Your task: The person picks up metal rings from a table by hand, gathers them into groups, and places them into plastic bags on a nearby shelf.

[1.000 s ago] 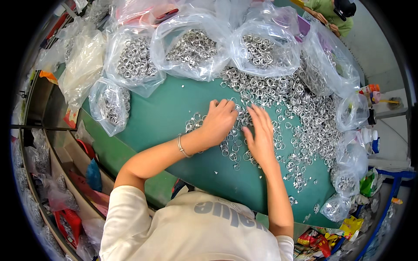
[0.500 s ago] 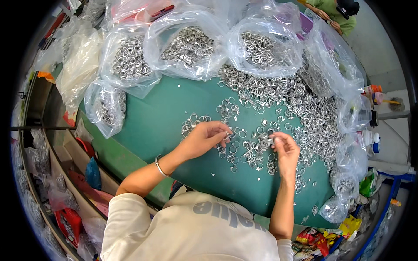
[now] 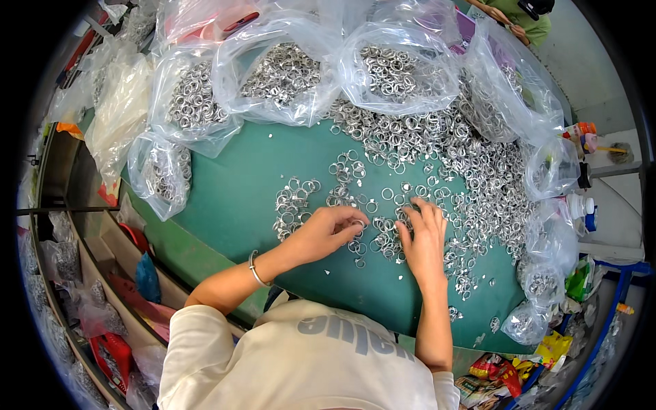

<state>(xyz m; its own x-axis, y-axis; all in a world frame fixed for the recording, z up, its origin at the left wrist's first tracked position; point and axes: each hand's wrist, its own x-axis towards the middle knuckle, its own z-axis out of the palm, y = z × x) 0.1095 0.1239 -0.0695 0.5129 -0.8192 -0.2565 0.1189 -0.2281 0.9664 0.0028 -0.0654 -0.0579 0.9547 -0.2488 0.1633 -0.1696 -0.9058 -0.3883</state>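
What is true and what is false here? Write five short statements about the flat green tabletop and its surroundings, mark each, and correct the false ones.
1. Small round silver metal rings lie loose on the flat green tabletop. True.
2. The shiny silver metal bracelet circles the right wrist. False: it circles the wrist of the bare left hand.
3. The large, open, clear plastic bags along the table's far side are empty. False: they hold silver rings.
4. The bare right hand is clenched into a fist. False: its fingers are extended.
5. A person in a green top is at the upper right. True.
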